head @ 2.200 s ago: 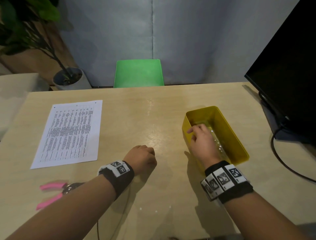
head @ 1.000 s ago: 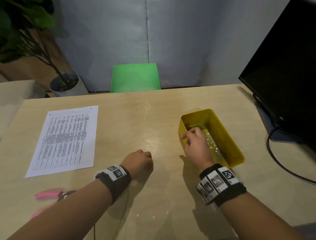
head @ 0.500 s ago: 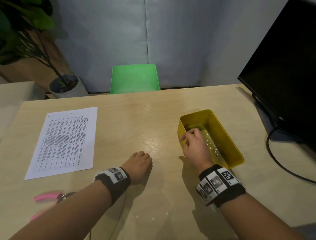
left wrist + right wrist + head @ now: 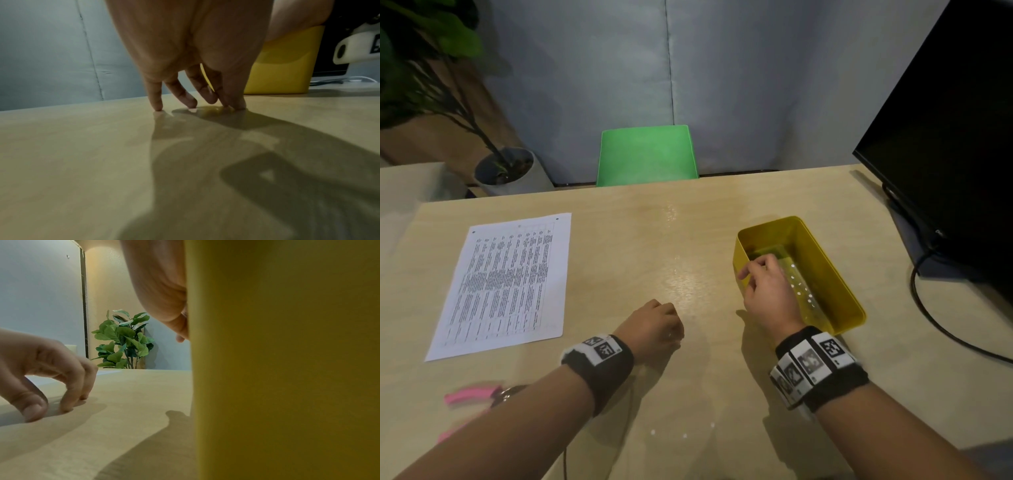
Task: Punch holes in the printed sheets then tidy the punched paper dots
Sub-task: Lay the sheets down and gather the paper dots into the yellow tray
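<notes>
Right hand (image 4: 768, 291) pinches the yellow tray (image 4: 840, 274) wall; left hand (image 4: 654, 327) sits fingertips-down, curled, on the worktop (image 4: 619, 257), holding nothing.

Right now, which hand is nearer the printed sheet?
The left. The left hand rests its fingertips on the table, just right of the printed sheet. The right hand is farther right, fingers over the near wall of the yellow bin.

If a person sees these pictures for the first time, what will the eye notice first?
First the yellow bin at the table's right, white paper dots on its floor and the right hand over its near-left rim. Next the printed sheet at the left, then the green chair behind the table.
</notes>
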